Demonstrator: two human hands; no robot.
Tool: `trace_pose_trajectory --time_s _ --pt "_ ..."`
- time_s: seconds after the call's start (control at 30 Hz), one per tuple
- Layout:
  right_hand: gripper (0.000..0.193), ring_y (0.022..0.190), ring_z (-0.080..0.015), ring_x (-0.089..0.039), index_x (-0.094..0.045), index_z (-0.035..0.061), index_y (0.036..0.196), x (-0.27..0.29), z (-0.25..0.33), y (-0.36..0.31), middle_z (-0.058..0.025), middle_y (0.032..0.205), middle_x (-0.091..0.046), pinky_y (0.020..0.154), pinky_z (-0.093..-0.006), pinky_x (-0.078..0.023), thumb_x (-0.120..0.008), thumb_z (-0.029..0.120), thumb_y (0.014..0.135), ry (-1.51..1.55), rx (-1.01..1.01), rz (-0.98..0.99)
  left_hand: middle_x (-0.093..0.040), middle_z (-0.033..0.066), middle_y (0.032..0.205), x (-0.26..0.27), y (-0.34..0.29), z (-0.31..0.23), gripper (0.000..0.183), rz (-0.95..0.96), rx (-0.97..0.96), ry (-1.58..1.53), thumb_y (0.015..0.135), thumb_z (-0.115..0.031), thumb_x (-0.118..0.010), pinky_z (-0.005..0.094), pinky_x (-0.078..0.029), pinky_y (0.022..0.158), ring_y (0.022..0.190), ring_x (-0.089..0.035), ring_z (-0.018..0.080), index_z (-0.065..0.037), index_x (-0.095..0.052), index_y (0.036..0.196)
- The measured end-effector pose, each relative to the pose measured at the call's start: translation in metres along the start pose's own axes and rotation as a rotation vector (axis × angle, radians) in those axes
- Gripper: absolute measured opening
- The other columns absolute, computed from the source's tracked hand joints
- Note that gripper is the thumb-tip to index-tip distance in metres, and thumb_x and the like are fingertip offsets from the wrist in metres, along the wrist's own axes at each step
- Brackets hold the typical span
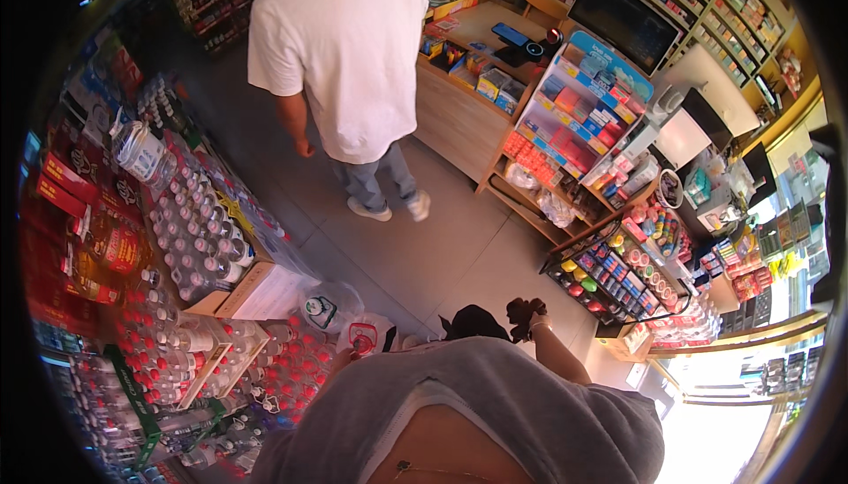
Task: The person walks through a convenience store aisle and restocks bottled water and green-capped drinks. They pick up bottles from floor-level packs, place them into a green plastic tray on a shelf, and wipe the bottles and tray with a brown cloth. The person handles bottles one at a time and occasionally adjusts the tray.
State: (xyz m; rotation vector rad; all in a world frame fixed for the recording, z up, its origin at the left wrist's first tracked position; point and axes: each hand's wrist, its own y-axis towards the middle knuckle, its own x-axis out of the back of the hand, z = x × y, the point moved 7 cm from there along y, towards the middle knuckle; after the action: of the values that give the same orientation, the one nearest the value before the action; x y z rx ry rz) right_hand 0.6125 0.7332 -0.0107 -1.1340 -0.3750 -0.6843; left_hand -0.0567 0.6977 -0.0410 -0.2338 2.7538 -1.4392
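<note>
Head view, landmark = the one wooden table [455, 117]. One person in a white T-shirt [349, 60] just left of it, head cut off, two shoes [369, 210] showing. Near side of the table: one dark brown ruffled thing [527, 312], one black cloth-like thing [477, 323], one white bag with red print [364, 331]. Far left of the table: at least two amber jugs [115, 241]; bottles [199, 232] too packed to count. Ruffled thing touches the right hand [536, 326] and hides most of it; worn or gripped, finger spread, can't tell. Left hand [344, 358] just beside the bag, mostly hidden, state can't tell.
</note>
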Motion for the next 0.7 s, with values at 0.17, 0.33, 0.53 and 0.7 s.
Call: trace_pose_trajectory --time_s 0.17,0.33,0.53,0.7 --pt "0.047 0.102 -0.0331 -0.068 -0.065 0.0037 0.119 -0.009 0.09 -0.02 -0.02 0.112 -0.069 0.082 -0.0442 -0.056 -0.071 0.034 0.084 -0.036 0.062 -0.203 -0.065 0.0096 0.076 -0.052 0.049 -0.086 0.017 0.076 -0.1 -0.207 0.09 -0.019 -0.061 0.0292 -0.048 0.05 0.06 -0.061 0.0178 -0.005 -0.064 0.099" --pt "0.044 0.096 -0.0336 -0.069 -0.064 0.0001 0.119 -0.016 0.178 0.027 -0.0201 0.109 -0.069 0.079 -0.0465 -0.058 -0.068 0.031 0.088 -0.35 0.255 -0.268 -0.067 0.0112 0.079 -0.045 0.087 -0.095 0.023 0.064 0.081 -0.415 0.088 -0.021 -0.063 0.0292 -0.048 0.05 0.06 -0.061 0.0175 -0.004 -0.063 0.104" --pt "0.041 0.092 -0.0332 -0.07 -0.06 -0.0009 0.121 -0.037 0.299 0.114 -0.0197 0.108 -0.068 0.07 -0.0464 -0.058 -0.061 0.029 0.093 -0.65 0.338 -0.076 -0.068 0.0091 0.084 -0.063 0.084 -0.071 0.02 -0.45 0.361 -0.417 0.091 -0.023 -0.058 0.0349 -0.051 0.052 0.063 -0.063 0.0204 -0.008 -0.064 0.102" --pt "0.039 0.087 -0.0328 -0.07 -0.057 -0.0017 0.124 -0.077 0.387 0.144 -0.0193 0.106 -0.068 0.064 -0.0464 -0.059 -0.056 0.028 0.098 -0.446 0.184 0.176 -0.07 0.0104 0.078 -0.159 0.093 -0.189 0.019 -0.336 0.064 -0.301 0.087 -0.022 -0.066 0.0338 -0.053 0.058 0.064 -0.067 0.0202 -0.003 -0.069 0.087"
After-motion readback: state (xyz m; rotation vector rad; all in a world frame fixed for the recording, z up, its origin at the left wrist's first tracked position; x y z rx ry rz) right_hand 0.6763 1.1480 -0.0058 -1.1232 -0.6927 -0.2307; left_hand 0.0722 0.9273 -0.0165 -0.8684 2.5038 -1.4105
